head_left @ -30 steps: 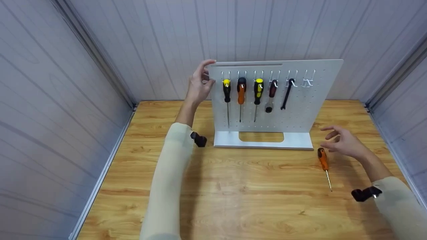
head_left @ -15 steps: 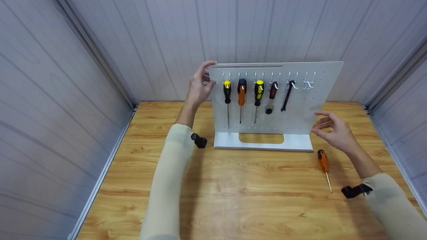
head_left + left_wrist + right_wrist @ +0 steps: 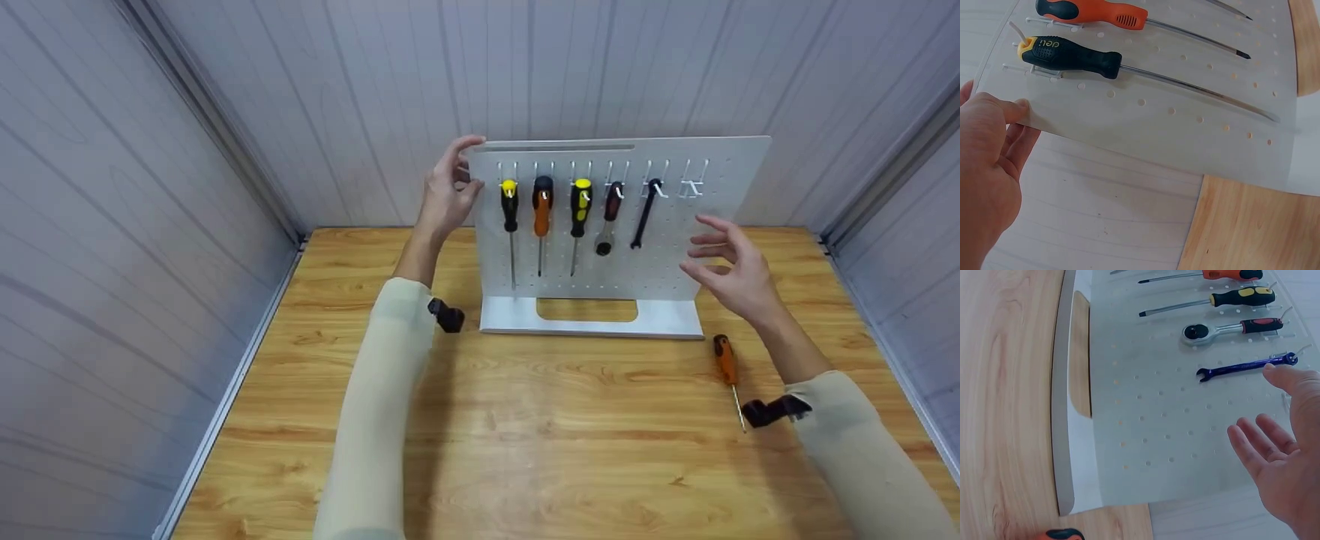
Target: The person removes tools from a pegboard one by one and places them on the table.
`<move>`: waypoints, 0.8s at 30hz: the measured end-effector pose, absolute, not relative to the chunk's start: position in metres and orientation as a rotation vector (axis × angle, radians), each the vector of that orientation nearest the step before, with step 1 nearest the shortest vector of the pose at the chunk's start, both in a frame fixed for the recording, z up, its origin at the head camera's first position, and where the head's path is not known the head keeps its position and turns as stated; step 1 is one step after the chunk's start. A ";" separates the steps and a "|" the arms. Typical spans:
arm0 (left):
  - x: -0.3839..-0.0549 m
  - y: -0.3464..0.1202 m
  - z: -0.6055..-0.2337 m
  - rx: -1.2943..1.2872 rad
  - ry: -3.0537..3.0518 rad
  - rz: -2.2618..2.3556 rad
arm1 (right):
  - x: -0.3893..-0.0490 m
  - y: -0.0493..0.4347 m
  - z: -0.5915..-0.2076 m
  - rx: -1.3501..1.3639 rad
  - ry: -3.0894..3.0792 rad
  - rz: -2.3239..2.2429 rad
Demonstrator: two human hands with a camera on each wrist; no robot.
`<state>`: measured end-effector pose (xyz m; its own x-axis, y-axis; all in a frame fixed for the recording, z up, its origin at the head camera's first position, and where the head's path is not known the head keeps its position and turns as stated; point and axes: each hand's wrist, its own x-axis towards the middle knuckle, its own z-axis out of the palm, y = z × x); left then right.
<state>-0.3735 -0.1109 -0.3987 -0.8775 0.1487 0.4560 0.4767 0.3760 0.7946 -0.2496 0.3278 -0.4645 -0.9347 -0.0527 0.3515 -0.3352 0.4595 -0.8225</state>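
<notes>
A white pegboard (image 3: 675, 255) stands upright on its base, with my left hand (image 3: 448, 191) gripping its upper left edge between thumb and fingers. In the left wrist view, that thumb lies on the board's front face beside a black-and-yellow screwdriver (image 3: 1072, 57). My right hand (image 3: 731, 266) is raised at the board's right side, fingers spread and holding nothing. Nearest to it hang a dark blue wrench (image 3: 1241, 368) and a bare white hook (image 3: 691, 187). An orange-and-black screwdriver (image 3: 726, 360) lies on the table below the right hand.
On other hooks hang an orange screwdriver (image 3: 542, 210), another black-and-yellow screwdriver (image 3: 580, 206) and a ratchet (image 3: 611, 214). The wooden table (image 3: 525, 435) is bounded by pale panel walls (image 3: 375, 97) at the back and both sides.
My right hand has risen from beside the orange-and-black screwdriver on the table, moving up and left to the pegboard's right side. My left hand has kept its grip on the board.
</notes>
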 end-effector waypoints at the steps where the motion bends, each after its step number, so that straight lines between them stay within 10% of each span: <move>1: -0.373 -0.111 -0.399 -0.550 -2.333 -1.503 | -0.251 0.326 -0.464 0.338 -2.425 1.471; 24: -0.373 -0.111 -0.398 -0.552 -2.331 -1.517 | -0.281 0.283 -0.457 0.317 -2.329 1.665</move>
<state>-0.3725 -0.1112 -0.3981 -0.8794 0.1510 0.4514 0.4739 0.3669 0.8005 -0.2813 0.2834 -0.4566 -0.9422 -0.0253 0.3340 -0.3242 0.3194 -0.8904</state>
